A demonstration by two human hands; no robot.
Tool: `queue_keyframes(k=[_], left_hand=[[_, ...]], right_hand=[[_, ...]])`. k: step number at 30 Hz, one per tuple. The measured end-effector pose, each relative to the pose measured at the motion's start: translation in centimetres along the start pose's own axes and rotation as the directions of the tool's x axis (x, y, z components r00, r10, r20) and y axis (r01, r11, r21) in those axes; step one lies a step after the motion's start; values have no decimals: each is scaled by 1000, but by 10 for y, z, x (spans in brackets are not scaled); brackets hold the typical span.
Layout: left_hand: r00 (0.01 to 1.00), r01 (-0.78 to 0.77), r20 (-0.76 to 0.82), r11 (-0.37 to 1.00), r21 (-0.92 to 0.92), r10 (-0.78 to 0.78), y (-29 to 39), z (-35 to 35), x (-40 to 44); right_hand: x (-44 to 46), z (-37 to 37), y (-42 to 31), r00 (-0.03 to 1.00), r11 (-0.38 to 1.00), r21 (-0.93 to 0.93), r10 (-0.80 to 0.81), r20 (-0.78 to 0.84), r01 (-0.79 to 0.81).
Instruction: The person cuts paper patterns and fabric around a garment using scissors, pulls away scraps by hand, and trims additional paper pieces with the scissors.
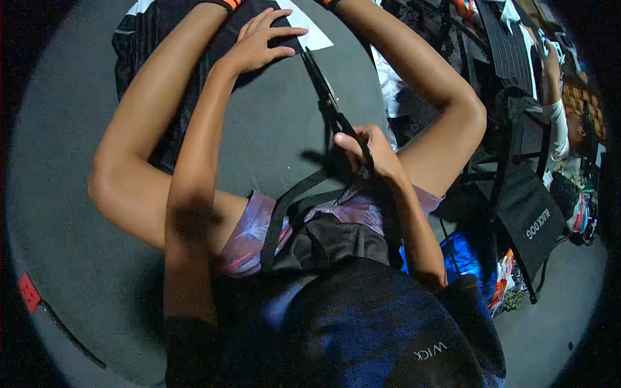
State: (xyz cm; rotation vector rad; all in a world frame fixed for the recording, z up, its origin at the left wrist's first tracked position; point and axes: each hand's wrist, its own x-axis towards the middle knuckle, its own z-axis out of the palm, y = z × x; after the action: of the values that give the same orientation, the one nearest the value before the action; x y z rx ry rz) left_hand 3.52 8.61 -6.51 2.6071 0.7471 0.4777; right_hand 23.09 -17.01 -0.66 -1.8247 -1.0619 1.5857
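My left hand (270, 40) lies with spread fingers on dark fabric (210, 55), its fingertips by a white piece (314, 31) that looks like paper or cloth. In my right hand (378, 152) is a pair of long black scissors (330, 107), my fingers through the handles. The blades point away from me and look nearly closed. Their tips are close to the lower edge of the white piece and to my left thumb. The dark fabric is partly hidden by my left arm and leg.
I sit on a grey floor (71, 213) with my bent legs around the work. A black folding chair (530, 213) stands at the right, near bags and clothes. Another person's hand (551, 64) shows at the upper right. A red power strip (28, 291) with a cord lies at the lower left.
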Motion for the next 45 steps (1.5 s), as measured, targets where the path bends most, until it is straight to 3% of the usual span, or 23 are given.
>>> queue_keyframes(k=[7,24,28,31,35,45], left_hand=[[1000,-18,-9,1000,2,18,-5,4,0],[997,-80,-7,997,12,80,-10,1,3],[997,-39,-67,999,0,39,-9,8,1],[998,-38,-40,999,26,39,-5,6,0],[999,-38,-27,999,27,38,-8,6,2],[1000,-12,-10,1000,10,12,-3,5,-1]], right_hand=[[8,4,-24,997,993,-103,51,-51,-56],[9,9,-17,995,999,-39,-22,-93,18],[8,5,-17,997,995,-93,14,-70,-21],[-8,1,-25,992,990,-60,127,0,-127],[-8,3,-10,1000,1000,-24,1,-6,-1],[9,6,-21,998,995,-74,61,-34,-64]])
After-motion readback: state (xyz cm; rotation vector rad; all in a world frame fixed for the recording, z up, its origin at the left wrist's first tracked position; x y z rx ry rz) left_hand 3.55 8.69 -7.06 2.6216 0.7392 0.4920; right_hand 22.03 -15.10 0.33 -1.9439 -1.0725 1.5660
